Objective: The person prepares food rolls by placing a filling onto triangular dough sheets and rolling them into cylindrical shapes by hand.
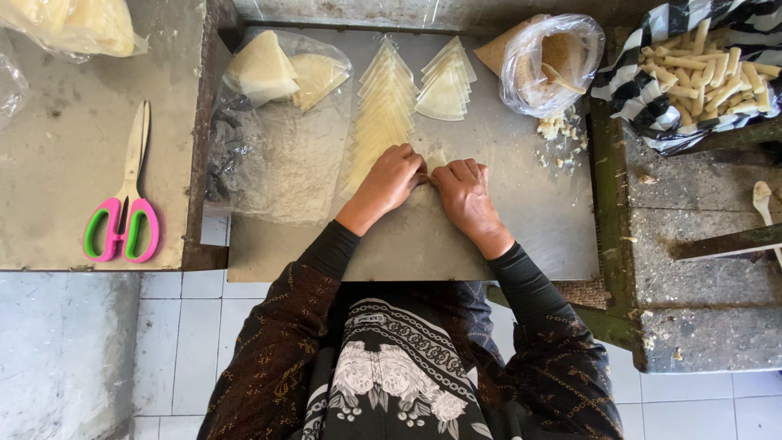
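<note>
Both hands down on the metal board point(505, 236): left hand point(391, 181) and right hand point(463, 191) pinch one pastry wrapper point(436, 159), fingertips meeting. Stacked wrappers point(383, 114) at eleven o'clock, filling bag point(552, 61) at one. Best rolled tight, edges even, I'd say.

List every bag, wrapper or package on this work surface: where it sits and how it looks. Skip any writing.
Clear plastic bag: flat, left of the hands, pale triangular wrappers at its top.
Knotted clear bag: upper right, rounded, brownish filling inside.
Black-and-white checked bag: far right, open, holding pale rolled sticks.
Clear bag: top left corner, yellowish contents.
No labels, signs or screens.
</note>
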